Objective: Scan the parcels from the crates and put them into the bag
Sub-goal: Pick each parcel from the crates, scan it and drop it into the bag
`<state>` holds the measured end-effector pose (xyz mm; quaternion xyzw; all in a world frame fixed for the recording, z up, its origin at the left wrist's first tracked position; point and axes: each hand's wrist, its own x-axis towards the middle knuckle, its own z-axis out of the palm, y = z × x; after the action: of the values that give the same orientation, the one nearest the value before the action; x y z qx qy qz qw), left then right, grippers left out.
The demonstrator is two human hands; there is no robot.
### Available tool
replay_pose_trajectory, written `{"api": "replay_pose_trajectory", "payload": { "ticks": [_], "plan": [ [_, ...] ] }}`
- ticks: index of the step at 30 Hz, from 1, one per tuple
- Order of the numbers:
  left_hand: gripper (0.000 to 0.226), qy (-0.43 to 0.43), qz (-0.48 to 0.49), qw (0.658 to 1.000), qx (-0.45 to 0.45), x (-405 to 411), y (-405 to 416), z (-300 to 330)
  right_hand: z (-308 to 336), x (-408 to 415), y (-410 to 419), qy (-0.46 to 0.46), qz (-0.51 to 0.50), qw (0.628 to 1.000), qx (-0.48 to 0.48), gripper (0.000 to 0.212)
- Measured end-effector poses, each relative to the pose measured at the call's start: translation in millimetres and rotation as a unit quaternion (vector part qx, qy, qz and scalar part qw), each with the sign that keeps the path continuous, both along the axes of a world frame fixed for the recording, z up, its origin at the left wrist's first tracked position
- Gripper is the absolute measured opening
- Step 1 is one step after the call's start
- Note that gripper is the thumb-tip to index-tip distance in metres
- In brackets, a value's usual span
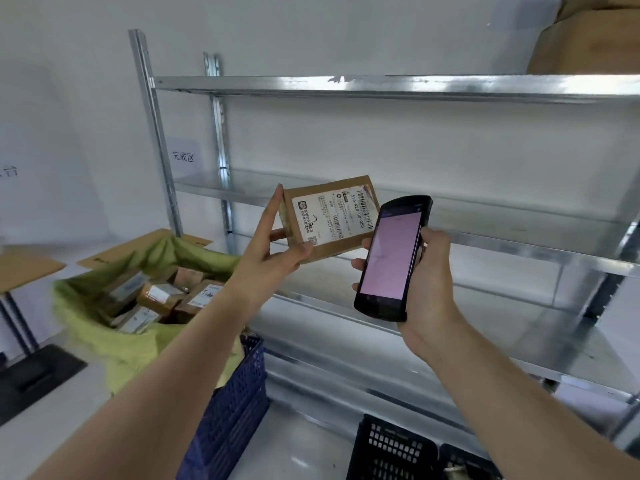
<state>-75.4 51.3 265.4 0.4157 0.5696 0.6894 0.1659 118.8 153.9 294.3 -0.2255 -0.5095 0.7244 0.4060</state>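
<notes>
My left hand (273, 244) grips a small brown cardboard parcel (325, 244) by its left end, label facing me, held up in front of the metal shelves. My right hand (429, 282) holds a black handheld scanner (391, 258) with a lit pinkish screen, its top edge overlapping the parcel's right side. Lower left, a yellow-green bag (114, 344) stands open with several labelled cardboard parcels (159, 296) inside it. A blue crate (228, 414) sits against the bag's right side, and black crates (391, 452) lie at the bottom edge.
A bare galvanised shelving rack (398, 88) fills the middle and right, with a cardboard box (588, 43) on its top shelf. A paper sign (183, 155) hangs on the wall. A table with a cardboard sheet (24, 268) stands at the left.
</notes>
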Motion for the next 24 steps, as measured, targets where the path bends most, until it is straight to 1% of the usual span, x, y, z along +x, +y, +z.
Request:
{"api": "replay_pose_trajectory", "payload": {
  "ticks": [4,7,12,18,24],
  "plan": [
    [0.092,0.004,0.008,1.000,-0.019,-76,-41,-15,-13,-85,-37,0.006,0.012,1.000,-0.020,0.054],
    [0.092,0.006,0.017,0.999,-0.049,-125,-72,-27,-23,-144,-63,0.004,0.025,0.999,-0.038,0.055],
    [0.092,0.000,0.044,0.996,-0.075,-195,-107,-49,-40,-226,-88,-0.023,0.048,0.997,-0.058,0.052],
    [0.094,-0.055,0.070,0.993,-0.080,-281,-117,-80,-65,-310,-85,-0.048,0.081,0.992,-0.083,0.050],
    [0.091,-0.125,0.128,0.981,-0.077,-372,-97,-113,-99,-407,-49,-0.061,0.127,0.984,-0.108,0.055]
  ]
}}
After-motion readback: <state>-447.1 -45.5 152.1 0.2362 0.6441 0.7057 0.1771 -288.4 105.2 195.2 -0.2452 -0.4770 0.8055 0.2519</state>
